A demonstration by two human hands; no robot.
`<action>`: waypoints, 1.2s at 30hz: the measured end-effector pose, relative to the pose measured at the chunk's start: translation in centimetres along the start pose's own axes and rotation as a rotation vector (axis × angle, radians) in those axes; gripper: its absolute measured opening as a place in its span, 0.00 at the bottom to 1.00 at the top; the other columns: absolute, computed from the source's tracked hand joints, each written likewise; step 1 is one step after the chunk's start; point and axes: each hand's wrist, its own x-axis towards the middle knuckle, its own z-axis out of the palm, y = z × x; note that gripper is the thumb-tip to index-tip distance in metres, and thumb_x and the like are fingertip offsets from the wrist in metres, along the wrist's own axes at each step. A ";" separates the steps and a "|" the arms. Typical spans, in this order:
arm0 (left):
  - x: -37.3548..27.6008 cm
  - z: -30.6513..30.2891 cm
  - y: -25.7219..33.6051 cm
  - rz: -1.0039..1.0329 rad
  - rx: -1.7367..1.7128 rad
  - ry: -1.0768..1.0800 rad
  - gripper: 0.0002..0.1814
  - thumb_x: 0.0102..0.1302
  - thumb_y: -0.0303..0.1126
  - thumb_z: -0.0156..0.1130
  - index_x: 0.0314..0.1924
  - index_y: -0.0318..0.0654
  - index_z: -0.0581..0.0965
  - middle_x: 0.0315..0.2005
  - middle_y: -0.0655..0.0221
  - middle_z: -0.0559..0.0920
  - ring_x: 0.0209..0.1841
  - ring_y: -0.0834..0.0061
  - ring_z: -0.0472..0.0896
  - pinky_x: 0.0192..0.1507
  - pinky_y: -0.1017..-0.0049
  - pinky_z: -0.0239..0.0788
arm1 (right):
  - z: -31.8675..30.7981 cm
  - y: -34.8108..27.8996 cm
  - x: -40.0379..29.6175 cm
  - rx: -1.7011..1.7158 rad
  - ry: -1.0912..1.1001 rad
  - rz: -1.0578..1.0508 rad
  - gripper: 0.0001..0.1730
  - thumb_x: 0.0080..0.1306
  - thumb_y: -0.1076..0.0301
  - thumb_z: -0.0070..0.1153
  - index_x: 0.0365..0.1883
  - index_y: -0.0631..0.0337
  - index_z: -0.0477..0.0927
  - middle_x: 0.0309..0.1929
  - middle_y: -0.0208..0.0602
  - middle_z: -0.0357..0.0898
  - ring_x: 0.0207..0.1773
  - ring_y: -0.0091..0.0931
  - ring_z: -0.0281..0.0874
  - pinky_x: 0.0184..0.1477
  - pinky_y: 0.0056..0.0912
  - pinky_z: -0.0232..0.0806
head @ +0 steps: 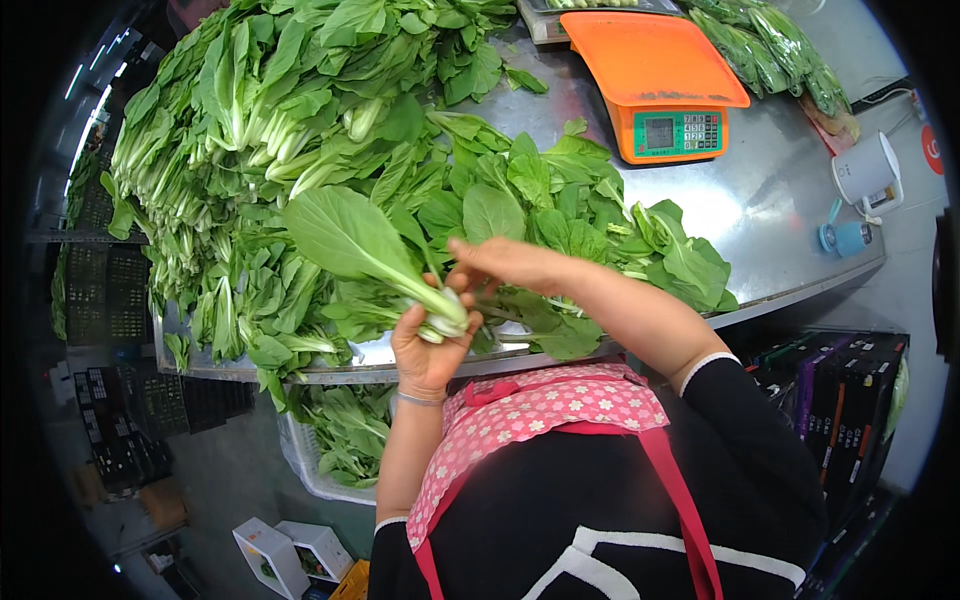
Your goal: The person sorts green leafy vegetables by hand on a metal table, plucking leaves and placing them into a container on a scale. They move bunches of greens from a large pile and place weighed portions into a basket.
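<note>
A head of leafy greens with a pale stem base (442, 309) is held low over the front edge of the metal table (757, 296). My left hand (431, 352) is closed round that base from below, its wrist wearing a bracelet. Against the upper right of the same head is my right hand (487, 266), its thumb raised and its fingers bent among the stems; whether they grip a leaf cannot be told. Loose green leaves (555, 195) lie just beyond both hands. A tall heap of leafy greens (247, 127) covers the table's left side.
An orange weighing scale (652, 60) stands at the back right, near bagged greens (772, 45). A white kettle (866, 172) and a blue cup (853, 238) are at the right end. Below the front edge sits a white basket (300, 457) of greens; dark stacked crates (840, 412) are at lower right.
</note>
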 end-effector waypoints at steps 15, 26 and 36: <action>-1.8 -0.8 -1.1 0.171 0.233 0.195 0.24 0.59 0.35 0.63 0.55 0.44 0.68 0.50 0.70 0.73 0.53 0.70 0.71 0.58 0.65 0.60 | 5.4 1.7 -1.9 -0.056 0.514 -0.298 0.12 0.65 0.64 0.54 0.38 0.64 0.71 0.25 0.28 0.73 0.30 0.14 0.68 0.33 0.19 0.63; -4.7 0.5 -0.9 0.355 0.600 0.080 0.22 0.57 0.33 0.65 0.50 0.41 0.69 0.47 0.65 0.71 0.49 0.72 0.71 0.55 0.70 0.60 | 6.7 1.6 -3.0 0.284 0.325 -0.252 0.11 0.67 0.68 0.51 0.45 0.60 0.66 0.25 0.28 0.71 0.21 0.15 0.67 0.20 0.17 0.58; -6.2 -2.7 0.6 0.341 0.515 0.025 0.23 0.62 0.37 0.61 0.54 0.45 0.66 0.55 0.61 0.68 0.60 0.62 0.65 0.62 0.59 0.56 | 2.0 0.9 -3.7 -1.160 0.560 -0.137 0.32 0.55 0.62 0.58 0.58 0.58 0.64 0.51 0.47 0.68 0.52 0.42 0.69 0.49 0.42 0.67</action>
